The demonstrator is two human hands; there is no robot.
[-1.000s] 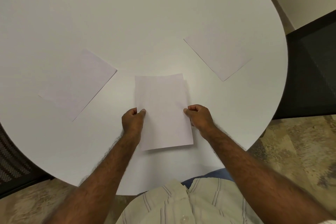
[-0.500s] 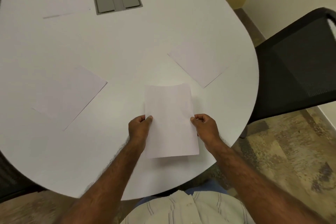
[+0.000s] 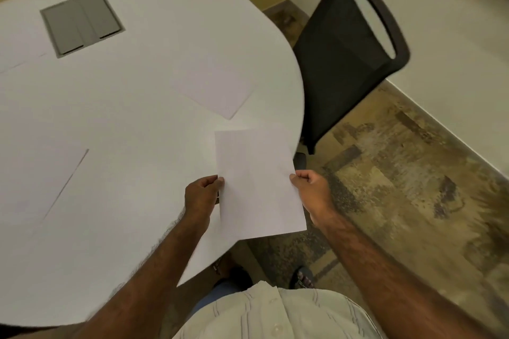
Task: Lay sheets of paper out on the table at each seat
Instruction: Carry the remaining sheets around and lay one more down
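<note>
While a rounded white table (image 3: 115, 124) fills the left of the head-camera view, a person stands at its curved end, holding a plain white sheet of paper (image 3: 259, 184) in both hands. Set into the tabletop near the far left is a grey rectangular hatch with two flaps (image 3: 81, 23). A black mesh-backed office chair (image 3: 344, 47) stands just beside the table's right edge, its back towards a cream wall (image 3: 454, 22). Below the wall, a mottled brown and tan carpet (image 3: 399, 173) covers the floor, and a yellow strip of wall shows behind the table's far corner.

The left hand (image 3: 202, 195) pinches the held sheet's left edge between thumb and curled fingers; the right hand (image 3: 311, 190) pinches the right edge the same way, fingers clenched under the paper. The sheet is above the table's near right rim, its lower right corner overhanging the carpet. Its long axis runs away from the person, the far short edge pointing towards the chair side of the table and leaning slightly left.

Three more sheets lie flat on the table: an angled white sheet (image 3: 217, 88) ahead of the held one, a white sheet at the left (image 3: 38, 181), and the corner of a white sheet at the far left edge (image 3: 16, 49). A striped cream shirt (image 3: 275, 314) shows at the bottom.
</note>
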